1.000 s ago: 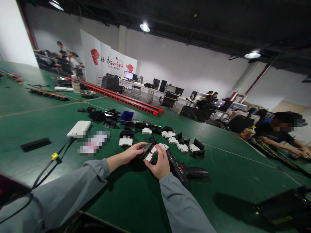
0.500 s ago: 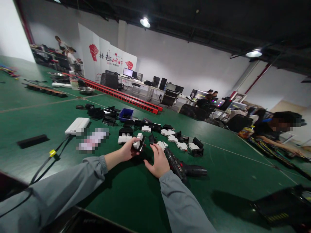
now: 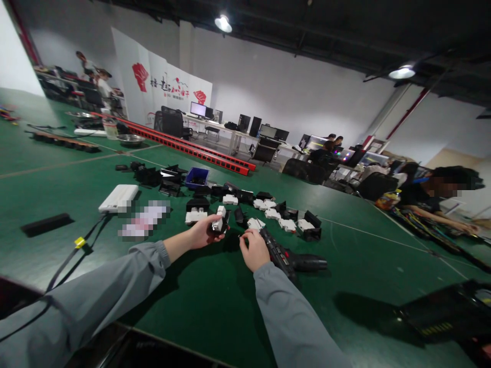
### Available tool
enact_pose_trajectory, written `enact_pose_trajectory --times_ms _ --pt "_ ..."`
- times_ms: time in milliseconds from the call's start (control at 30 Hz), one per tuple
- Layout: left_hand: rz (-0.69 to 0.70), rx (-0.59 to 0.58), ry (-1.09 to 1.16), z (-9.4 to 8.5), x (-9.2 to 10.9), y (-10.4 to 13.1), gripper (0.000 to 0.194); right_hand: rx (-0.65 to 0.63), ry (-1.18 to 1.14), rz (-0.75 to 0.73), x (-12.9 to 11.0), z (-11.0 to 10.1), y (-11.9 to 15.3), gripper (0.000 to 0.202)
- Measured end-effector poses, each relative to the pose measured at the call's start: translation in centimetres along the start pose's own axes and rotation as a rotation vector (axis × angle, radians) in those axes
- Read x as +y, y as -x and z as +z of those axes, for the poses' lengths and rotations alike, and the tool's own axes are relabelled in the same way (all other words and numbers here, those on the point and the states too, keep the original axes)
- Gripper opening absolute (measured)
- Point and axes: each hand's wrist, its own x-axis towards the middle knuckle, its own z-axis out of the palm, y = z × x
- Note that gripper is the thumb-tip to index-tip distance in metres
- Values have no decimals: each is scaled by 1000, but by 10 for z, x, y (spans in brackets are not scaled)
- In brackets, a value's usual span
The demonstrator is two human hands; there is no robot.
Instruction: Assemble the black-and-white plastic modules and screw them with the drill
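Note:
My left hand (image 3: pixel 204 232) is wrapped round a white and black part (image 3: pixel 219 221), held just above the green table (image 3: pixel 215 317). To its right, my right hand (image 3: pixel 254 249) is closed in a pinch, with something tiny at the fingertips that I cannot make out. A black power drill (image 3: pixel 282 258) lies right beside that hand, its handle pointing right. White parts with black housings lie beyond both hands, among them one (image 3: pixel 196 216) behind my left hand and another (image 3: pixel 309 226) at the right end of the group.
A blue bin (image 3: pixel 197 177) stands behind the parts. On the left lie a white box (image 3: pixel 118 198) with a cable and a black strip (image 3: pixel 46 225). Long red rails (image 3: pixel 184 145) cross the back. A black device (image 3: pixel 441 317) is at front right; a person sits at far right.
My right hand has gone from spread fingers to a pinch. The part in my left hand has turned slightly. The whole view has shifted a little.

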Motion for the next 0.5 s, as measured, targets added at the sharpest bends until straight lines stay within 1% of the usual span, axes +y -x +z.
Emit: enact_pose_trajectory --times_ms 100,167,233,300,333,400,500 --pt "-8 36 -66 0 -1 2 26 132 -129 20 2 0 -3 20" --pt "4 33 -115 -1 -2 2 27 173 -173 83 3 0 -4 22" --pt "20 26 -155 -2 -4 2 32 145 -201 158 4 1 -3 23" --pt "25 16 -186 -3 -6 1 37 86 -186 172 2 1 -2 22" --pt "26 6 -198 -4 -7 1 38 54 -154 141 1 1 -1 22" --pt "32 -15 -219 -5 -7 0 37 4 -71 21 -3 -1 0 20" --pt "43 -32 -241 -6 -8 -2 37 1 -31 -146 -8 -4 1 19"
